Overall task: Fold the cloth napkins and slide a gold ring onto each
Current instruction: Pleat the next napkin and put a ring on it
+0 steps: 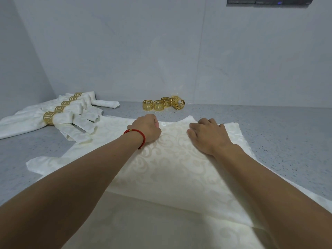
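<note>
A cream patterned napkin lies spread on top of a stack of flat napkins in front of me. My left hand, with a red bracelet at the wrist, grips the napkin's far edge with curled fingers. My right hand grips the same far edge a little to the right, fingers curled over the cloth. Several loose gold rings stand in a cluster at the back by the wall. Several folded napkins with gold rings lie in a row at the left.
The grey speckled countertop runs to a pale wall at the back and a side wall at the left. A dark panel sits at the top right of the wall.
</note>
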Available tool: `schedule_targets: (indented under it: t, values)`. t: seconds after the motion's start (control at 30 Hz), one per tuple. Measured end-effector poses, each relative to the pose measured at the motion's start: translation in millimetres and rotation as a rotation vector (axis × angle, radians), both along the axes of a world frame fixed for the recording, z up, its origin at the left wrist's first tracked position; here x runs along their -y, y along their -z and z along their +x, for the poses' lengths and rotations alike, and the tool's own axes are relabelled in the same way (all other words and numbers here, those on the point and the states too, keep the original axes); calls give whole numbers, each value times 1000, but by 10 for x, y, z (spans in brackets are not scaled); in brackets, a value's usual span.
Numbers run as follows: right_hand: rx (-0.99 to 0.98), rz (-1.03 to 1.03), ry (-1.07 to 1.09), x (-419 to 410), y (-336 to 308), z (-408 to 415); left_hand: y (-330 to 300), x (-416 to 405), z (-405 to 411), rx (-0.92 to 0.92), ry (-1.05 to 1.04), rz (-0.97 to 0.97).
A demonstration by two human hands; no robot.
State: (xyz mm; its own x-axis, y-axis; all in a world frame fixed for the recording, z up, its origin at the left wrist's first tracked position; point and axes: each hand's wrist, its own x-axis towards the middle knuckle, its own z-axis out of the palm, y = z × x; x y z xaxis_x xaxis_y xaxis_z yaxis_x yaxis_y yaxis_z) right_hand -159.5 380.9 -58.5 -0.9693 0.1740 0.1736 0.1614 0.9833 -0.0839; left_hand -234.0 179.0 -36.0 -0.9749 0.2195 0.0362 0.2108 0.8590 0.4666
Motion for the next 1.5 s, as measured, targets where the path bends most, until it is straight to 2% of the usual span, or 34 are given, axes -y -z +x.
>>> schedule_targets:
  t: [0.2, 0.4, 0.53, 0.73, 0.8, 0.87, 0.97, 1.1, 1.17, 1.3, 1.4, 1.5]
  values:
    - [-46, -105, -13, -20, -89, -72, -37, -28, -17, 37, 0, -12]
    - [-131, -162, 119, -117, -88, -352, 25, -41, -38, 1, -5, -60]
    - [-130, -200, 178, -158, -71, -552, 37, -53, -29, -8, 0, -95]
    - [-120, -359, 198, -136, -105, -704, 19, -70, -7, -3, 23, -182]
    - [-131, -414, 193, -143, -112, -717, -7, -94, 19, -50, 22, -249]
    - [-162, -450, 178, -143, -112, -700, -28, -168, 19, -177, 29, -299]
    - [-280, -431, 113, -164, -80, -648, -14, -413, -76, -286, 150, -138]
    - [-394, -364, -4, -181, 14, -582, 26, -708, -308, -238, 249, 234]
    - [-423, -312, -58, -186, 83, -550, 68, -792, -401, -219, 253, 269]
    - [-411, -364, -74, -205, 63, -508, 158, -829, -500, -154, 308, 270]
    - [-325, -385, -91, -216, -8, -461, 202, -788, -498, -173, 348, 302]
    - [-376, -443, -76, -238, -11, -431, 233, -784, -483, -224, 350, 306]
